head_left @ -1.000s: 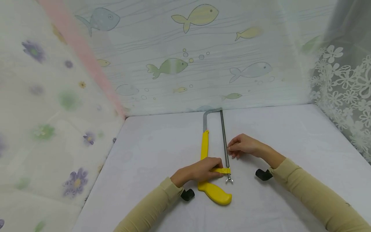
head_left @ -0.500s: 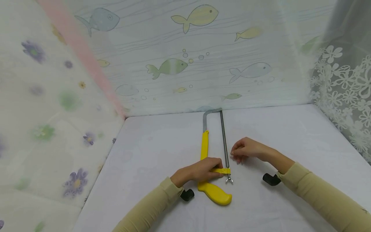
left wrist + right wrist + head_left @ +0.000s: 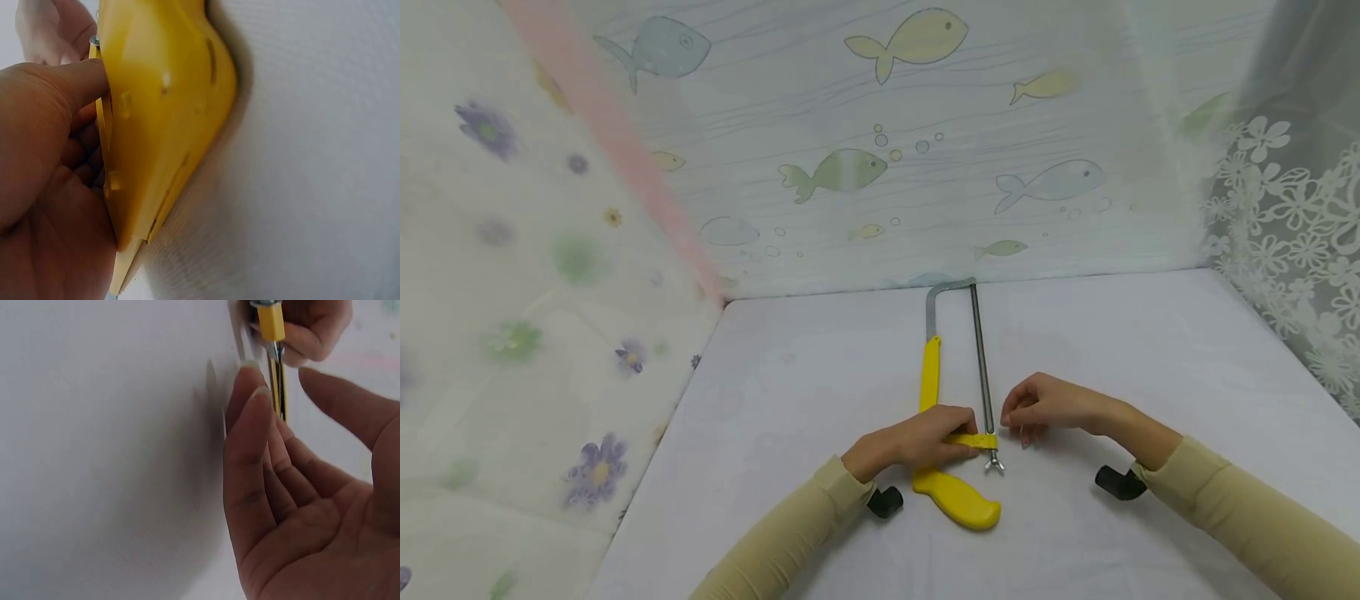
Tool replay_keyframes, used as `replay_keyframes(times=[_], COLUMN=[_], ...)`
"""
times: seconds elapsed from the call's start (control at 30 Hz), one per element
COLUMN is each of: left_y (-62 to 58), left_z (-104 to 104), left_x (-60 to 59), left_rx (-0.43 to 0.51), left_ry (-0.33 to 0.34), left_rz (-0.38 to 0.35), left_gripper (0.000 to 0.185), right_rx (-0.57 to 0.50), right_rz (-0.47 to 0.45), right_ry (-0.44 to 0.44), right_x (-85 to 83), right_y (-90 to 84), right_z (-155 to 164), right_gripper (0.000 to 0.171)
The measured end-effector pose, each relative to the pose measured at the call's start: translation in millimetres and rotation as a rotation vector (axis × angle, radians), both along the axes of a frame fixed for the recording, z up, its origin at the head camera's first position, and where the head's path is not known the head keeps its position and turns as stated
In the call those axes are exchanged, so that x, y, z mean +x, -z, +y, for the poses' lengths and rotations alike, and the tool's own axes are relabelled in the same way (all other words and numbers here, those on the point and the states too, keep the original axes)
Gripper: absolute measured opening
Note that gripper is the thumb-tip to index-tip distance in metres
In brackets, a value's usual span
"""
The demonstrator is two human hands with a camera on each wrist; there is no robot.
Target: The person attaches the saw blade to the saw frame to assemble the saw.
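A yellow hacksaw (image 3: 961, 503) lies on the white-covered table, with a grey bow at its far end. Its dark straight blade (image 3: 981, 358) runs along the right side, down to a wing nut (image 3: 994, 463) at the near end. My left hand (image 3: 917, 437) grips the yellow frame above the handle; in the left wrist view the thumb lies against the yellow body (image 3: 169, 125). Just right of the blade's near end hovers my right hand (image 3: 1052, 407). Its fingers (image 3: 247, 469) are loosely bent and hold nothing in the right wrist view, apart from the saw.
A fish-print curtain (image 3: 820, 100) hangs behind the table (image 3: 805, 367). On the left is a flower-print cloth (image 3: 512, 400), on the right white lace (image 3: 1292, 225). Black wrist devices (image 3: 886, 503) sit under both sleeve cuffs.
My right hand has drawn away from beside the blade, moving toward me and slightly right. The left hand and the hacksaw have stayed in place.
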State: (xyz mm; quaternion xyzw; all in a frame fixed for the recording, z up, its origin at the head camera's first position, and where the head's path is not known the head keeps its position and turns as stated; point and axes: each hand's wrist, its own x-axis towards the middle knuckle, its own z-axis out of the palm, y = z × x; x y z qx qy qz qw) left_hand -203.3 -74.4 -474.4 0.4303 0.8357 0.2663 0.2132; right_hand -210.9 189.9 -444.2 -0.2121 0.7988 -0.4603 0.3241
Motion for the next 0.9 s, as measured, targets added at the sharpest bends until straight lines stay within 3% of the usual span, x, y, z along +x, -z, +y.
replay_keyframes(times=[0.23,0.7,0.9], left_y=[-2.2,0.2,-0.1], left_z=[-0.5,0.0,-0.2], left_x=[0.2,0.4,0.8], left_rx=[0.011,0.007,0.011], left_ry=[0.007,0.001,0.000], left_rz=[0.004,0.018,0.019], left_gripper=[0.012,0.013,0.013], right_rx=[-0.030,-0.038,-0.068], right_rz=[-0.032,0.003,-0.038], right_ry=[-0.129,-0.153,-0.184], right_x=[20.9,30.3,33.8], right_y=[2.3,6.0,6.1], right_z=[-5.7,-11.9,-13.9], right_gripper=[0.014,0.011,0.011])
